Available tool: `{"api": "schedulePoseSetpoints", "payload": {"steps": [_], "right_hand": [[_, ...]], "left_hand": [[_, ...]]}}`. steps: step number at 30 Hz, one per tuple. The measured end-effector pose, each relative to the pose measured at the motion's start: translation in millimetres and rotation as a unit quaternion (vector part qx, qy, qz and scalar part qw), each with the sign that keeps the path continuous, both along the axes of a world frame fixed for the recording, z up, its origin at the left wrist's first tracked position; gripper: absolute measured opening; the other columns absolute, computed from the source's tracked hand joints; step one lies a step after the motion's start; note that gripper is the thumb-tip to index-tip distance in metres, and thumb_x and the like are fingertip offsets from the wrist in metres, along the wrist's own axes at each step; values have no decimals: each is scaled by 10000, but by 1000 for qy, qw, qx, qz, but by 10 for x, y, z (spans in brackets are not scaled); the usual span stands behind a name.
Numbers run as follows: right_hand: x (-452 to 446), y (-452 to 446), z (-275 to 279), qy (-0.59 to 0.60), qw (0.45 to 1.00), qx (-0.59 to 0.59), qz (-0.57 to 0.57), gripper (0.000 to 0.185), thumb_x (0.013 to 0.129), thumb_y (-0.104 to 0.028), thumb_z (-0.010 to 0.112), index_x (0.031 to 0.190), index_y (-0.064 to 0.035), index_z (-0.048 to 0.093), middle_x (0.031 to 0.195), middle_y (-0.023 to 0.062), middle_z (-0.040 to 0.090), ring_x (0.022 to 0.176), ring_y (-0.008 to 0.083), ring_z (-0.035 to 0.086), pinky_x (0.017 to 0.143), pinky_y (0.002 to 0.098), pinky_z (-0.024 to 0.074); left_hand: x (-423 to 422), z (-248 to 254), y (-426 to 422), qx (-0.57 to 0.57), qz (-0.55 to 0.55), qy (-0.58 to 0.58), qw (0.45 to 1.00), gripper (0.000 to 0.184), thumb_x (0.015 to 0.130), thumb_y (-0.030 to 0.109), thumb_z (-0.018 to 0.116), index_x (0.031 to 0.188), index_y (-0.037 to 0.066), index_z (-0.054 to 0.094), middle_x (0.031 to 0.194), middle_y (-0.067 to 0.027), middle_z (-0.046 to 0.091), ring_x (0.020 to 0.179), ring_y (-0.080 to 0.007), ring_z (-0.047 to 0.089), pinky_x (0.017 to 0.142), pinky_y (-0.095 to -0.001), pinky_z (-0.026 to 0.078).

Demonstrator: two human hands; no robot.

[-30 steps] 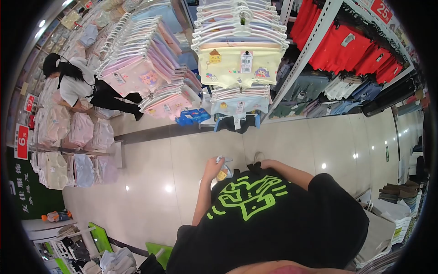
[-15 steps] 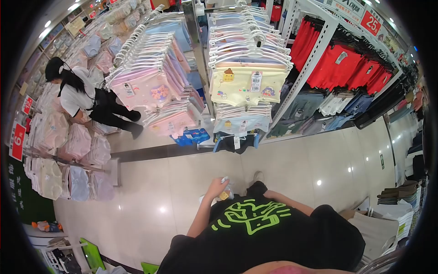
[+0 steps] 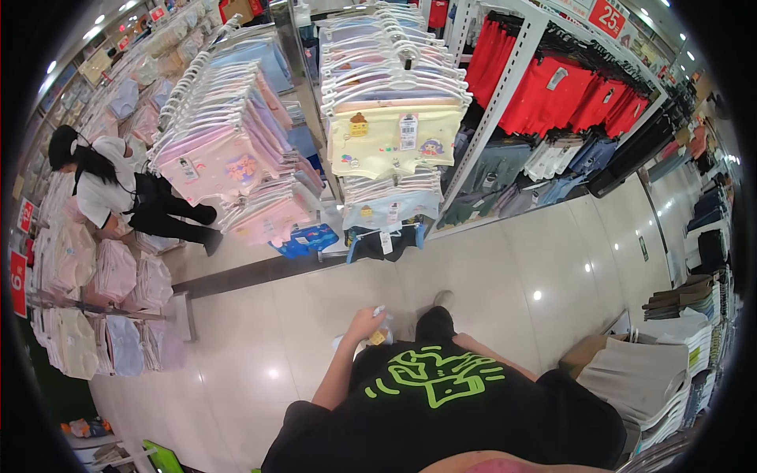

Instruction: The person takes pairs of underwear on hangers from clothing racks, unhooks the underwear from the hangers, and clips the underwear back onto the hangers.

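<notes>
My left hand (image 3: 367,322) is closed round a small, pale crumpled item (image 3: 381,335) with a yellow patch, low in front of the black shirt (image 3: 473,410) with green line print. What the item is cannot be made out. My right hand (image 3: 465,342) is at the right side of my waist, beside my black trouser leg (image 3: 435,323); its fingers are mostly hidden. Ahead hangs a row of children's underwear on white hangers, with a yellow pair (image 3: 392,140) in front and light blue ones (image 3: 394,206) below.
Pink garments (image 3: 225,169) hang left of the yellow ones. A person in a white top (image 3: 106,181) leans to a rack at the left. Red garments (image 3: 552,91) fill a white-framed rack at the right. Folded beige clothes (image 3: 639,378) lie at the lower right.
The racks ahead have moved down in view, then left, as the view turned right. A light shoe and my black trouser leg show more. My left hand still holds the pale item.
</notes>
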State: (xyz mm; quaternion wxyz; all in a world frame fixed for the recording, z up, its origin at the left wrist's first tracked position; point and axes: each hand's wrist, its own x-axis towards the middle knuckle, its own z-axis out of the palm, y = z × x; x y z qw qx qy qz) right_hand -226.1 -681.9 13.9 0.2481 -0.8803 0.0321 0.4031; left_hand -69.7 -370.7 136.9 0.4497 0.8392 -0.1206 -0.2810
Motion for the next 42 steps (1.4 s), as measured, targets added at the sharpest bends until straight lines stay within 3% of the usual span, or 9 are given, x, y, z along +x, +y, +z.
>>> {"api": "schedulePoseSetpoints", "payload": {"steps": [15,17,19,21,24,30,36,39,42], "right_hand": [[382,-686,-617,-15,997,47,51,353,766,-353,495,880,-45,624,849,228,602,788,389,585,700,424,460],[466,-613,-184,28,999,33,-24,422,778,-396,482,958,-34,603,876,236,603,819,383,586,725,423,457],[667,-535,154,87,994,-12,-65,609,790,-498,462,1152,-12,519,1002,239,589,937,361,571,822,413,440],[853,-251,952,7,993,-83,-79,558,779,-447,510,1173,-51,522,1117,203,554,1015,371,527,902,395,411],[1023,-86,1217,-177,982,19,-71,498,766,-381,548,1137,-49,540,1072,195,576,999,360,538,886,398,420],[1076,-34,635,-28,998,-62,8,333,737,-266,575,967,-28,600,942,191,612,896,333,579,784,403,452],[874,-214,-277,-31,957,92,272,330,747,-323,527,855,-26,622,907,166,621,800,347,588,697,392,457],[774,-85,-163,-24,971,61,229,314,756,-308,498,836,-30,620,873,175,618,789,347,590,699,400,456],[767,213,301,-116,993,-14,3,271,775,-257,483,835,-24,608,846,188,611,783,357,584,701,410,454]], "left_hand": [[197,96,-475,-46,52,-29,997,372,812,326,524,828,-41,579,704,-221,583,681,-361,580,625,-391,436],[225,227,-495,-51,62,-33,996,371,814,324,527,842,-43,576,708,-222,581,673,-351,579,625,-386,435],[246,359,-514,-77,68,-33,994,321,826,288,553,826,-31,587,672,-108,597,629,-163,556,590,-314,430],[238,651,-543,-128,71,4,989,292,838,275,552,819,-15,587,679,-71,590,639,-127,540,589,-289,425],[274,931,-562,-206,63,57,975,265,854,259,551,832,-2,588,715,-30,592,673,-84,530,610,-260,427],[229,1293,-545,-248,44,56,966,256,858,245,556,858,-9,588,743,-27,600,699,-80,538,643,-249,436],[140,1179,-372,-248,53,39,967,245,858,237,554,852,-5,591,723,-22,590,679,-72,534,617,-236,429],[72,1165,-274,-265,82,72,958,233,859,236,552,844,7,592,720,-8,584,670,-59,527,603,-225,422],[74,1233,-186,-293,80,78,950,218,866,238,545,836,28,594,718,8,580,663,-45,519,598,-216,419]]}}
